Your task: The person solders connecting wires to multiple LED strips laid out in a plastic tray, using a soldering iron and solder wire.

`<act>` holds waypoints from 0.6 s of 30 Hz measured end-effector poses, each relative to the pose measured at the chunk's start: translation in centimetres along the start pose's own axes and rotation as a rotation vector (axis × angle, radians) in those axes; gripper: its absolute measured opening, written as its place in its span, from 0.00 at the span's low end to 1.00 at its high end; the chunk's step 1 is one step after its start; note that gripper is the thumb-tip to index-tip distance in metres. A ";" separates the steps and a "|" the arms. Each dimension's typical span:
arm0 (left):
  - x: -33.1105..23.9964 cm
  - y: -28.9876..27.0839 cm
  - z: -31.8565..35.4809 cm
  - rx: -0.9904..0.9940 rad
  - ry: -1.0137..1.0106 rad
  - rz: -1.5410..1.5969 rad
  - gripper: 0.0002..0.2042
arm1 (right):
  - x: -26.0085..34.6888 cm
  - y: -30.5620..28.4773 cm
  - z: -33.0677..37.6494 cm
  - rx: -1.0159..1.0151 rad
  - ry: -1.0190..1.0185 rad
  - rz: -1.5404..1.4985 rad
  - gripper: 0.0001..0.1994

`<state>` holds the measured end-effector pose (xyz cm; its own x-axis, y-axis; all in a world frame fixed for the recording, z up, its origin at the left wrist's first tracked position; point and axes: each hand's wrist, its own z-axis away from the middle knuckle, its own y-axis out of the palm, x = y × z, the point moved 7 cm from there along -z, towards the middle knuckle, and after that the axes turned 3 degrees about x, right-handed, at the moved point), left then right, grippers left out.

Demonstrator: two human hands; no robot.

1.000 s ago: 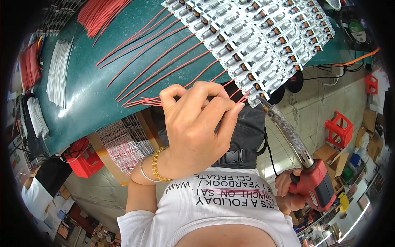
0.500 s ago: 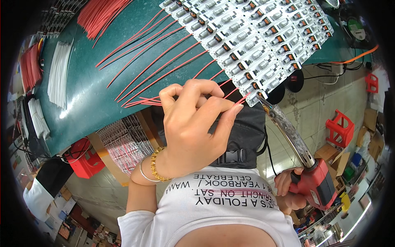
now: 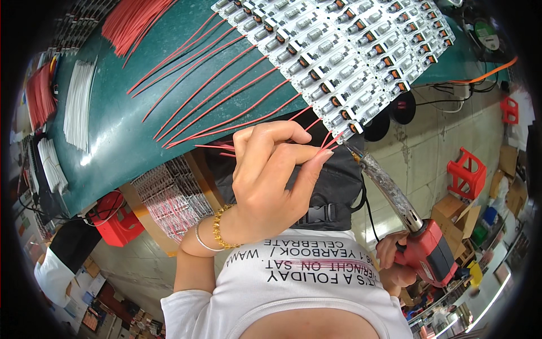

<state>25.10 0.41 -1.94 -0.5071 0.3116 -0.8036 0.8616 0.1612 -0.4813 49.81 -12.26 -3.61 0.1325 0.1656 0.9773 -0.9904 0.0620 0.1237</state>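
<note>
The left hand (image 3: 276, 178), thumb and fingertip pinched together, holds light, probably springy red wires (image 3: 332, 144) by the circuit boards' (image 3: 345, 59) near corner, best gripped near their ends, though contact there is unclear, while the right hand (image 3: 395, 260) wraps the soldering iron (image 3: 426, 251).

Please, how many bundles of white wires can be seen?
2: the larger bundle on the green table, the smaller bundle at its left edge, lower in the picture. More may be hidden.

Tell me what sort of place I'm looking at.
Probably an electronics assembly workshop: there's a panel of circuit boards, a bundle of red wires on a green bench, and a soldering tool in the right hand.
</note>
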 end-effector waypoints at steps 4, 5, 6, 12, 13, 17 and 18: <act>-0.3 0.1 0.1 -0.019 0.031 -0.039 0.09 | 0.5 1.0 -0.8 0.045 0.068 -0.132 0.34; -0.4 0.2 0.1 -0.024 0.050 -0.065 0.09 | 0.1 0.1 -0.1 -0.112 0.170 -0.066 0.34; -0.4 0.2 0.1 -0.026 0.049 -0.061 0.09 | -0.1 -0.2 0.1 -0.150 0.199 -0.038 0.34; -0.5 0.3 0.2 -0.038 0.090 -0.088 0.09 | -0.8 -2.0 1.1 -0.011 0.009 -0.013 0.40; -0.5 0.3 0.2 -0.045 0.099 -0.093 0.09 | -1.1 -1.9 1.0 0.064 -0.016 -0.019 0.44; -0.7 0.4 0.3 -0.051 0.117 -0.114 0.09 | -1.2 -1.6 0.2 0.126 -0.052 0.008 0.47; -0.7 0.4 0.3 -0.053 0.117 -0.108 0.09 | -1.2 -1.2 -0.3 0.160 -0.071 -0.016 0.47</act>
<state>25.77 0.03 -1.67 -0.5935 0.3966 -0.7003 0.8038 0.2481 -0.5407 50.83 -12.27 -4.94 0.1507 0.0957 0.9839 -0.9826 -0.0945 0.1597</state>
